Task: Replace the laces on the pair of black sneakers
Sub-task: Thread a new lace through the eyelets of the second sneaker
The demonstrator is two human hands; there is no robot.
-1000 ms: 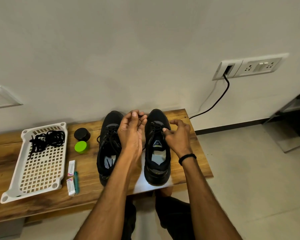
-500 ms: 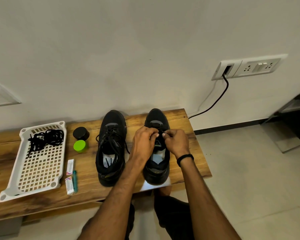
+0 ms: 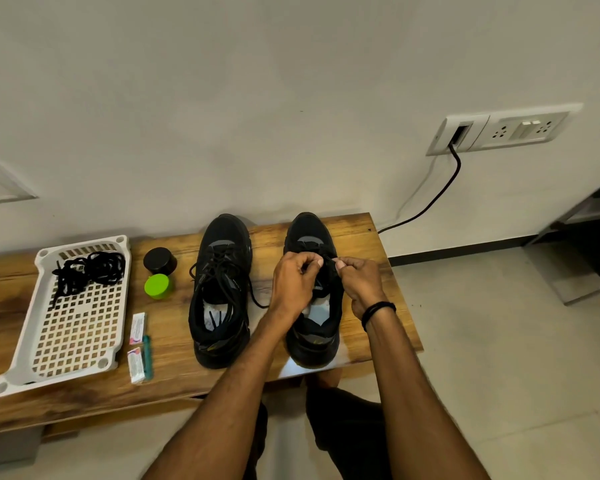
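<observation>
Two black sneakers stand side by side on a wooden bench (image 3: 388, 306), toes toward the wall. The left sneaker (image 3: 222, 292) is laced, with loose lace ends trailing over its sides. Both my hands sit over the tongue of the right sneaker (image 3: 312, 344). My left hand (image 3: 293, 282) and my right hand (image 3: 359, 280) each pinch the black lace (image 3: 329, 262) of that shoe between thumb and fingers. Most of that lace is hidden under my fingers. A bundle of spare black laces (image 3: 87, 271) lies in a white tray.
The white perforated tray (image 3: 70, 341) takes up the bench's left part. A black jar (image 3: 160, 260) and a green lid (image 3: 158, 286) sit between tray and shoes, with two small packets (image 3: 137, 329) and a teal pen (image 3: 148, 356) nearer me. A black cable (image 3: 440, 192) hangs from the wall socket.
My left hand came down from above the shoes onto the right sneaker's laces and closed on them. My right hand stayed on the lace.
</observation>
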